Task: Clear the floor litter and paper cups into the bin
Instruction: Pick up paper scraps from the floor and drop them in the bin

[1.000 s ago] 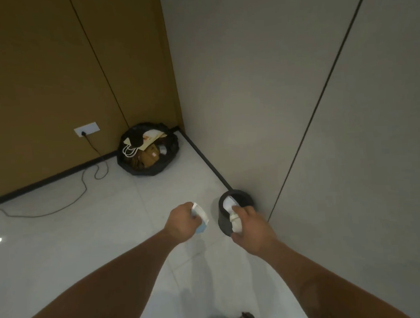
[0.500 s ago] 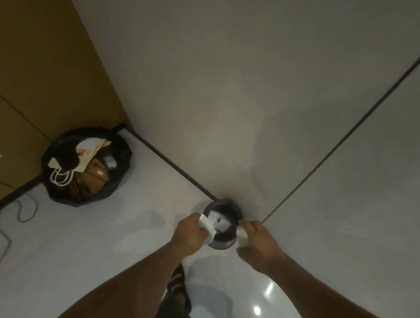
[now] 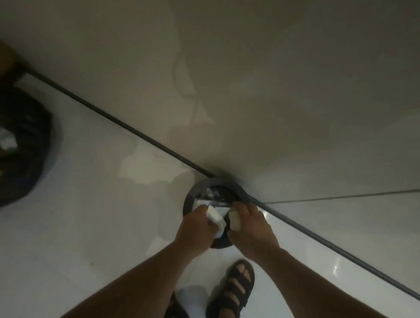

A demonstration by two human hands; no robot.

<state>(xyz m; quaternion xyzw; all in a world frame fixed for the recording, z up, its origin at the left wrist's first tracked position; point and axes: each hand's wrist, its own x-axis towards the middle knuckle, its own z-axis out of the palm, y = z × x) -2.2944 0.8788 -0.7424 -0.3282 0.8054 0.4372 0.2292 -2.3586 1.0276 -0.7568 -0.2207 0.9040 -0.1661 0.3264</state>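
Observation:
A small round dark bin (image 3: 190, 198) stands on the white floor against the grey wall, with white paper scraps inside. Both my hands are over its near rim. My left hand (image 3: 195, 229) grips a crumpled white paper cup (image 3: 215, 217) above the opening. My right hand (image 3: 252, 226) pinches another piece of white litter (image 3: 234, 219) just beside it. The near part of the bin is hidden under my hands.
A large black rubbish bag (image 3: 28, 144) holding cardboard and paper sits at the left edge. A dark skirting strip (image 3: 119, 123) runs along the wall's foot. My sandalled feet (image 3: 235, 293) stand just behind the bin, with something white (image 3: 193, 299) on the floor between them.
The view has tilted down and closer to the small bin. Both hands have moved over its opening, still holding their white litter.

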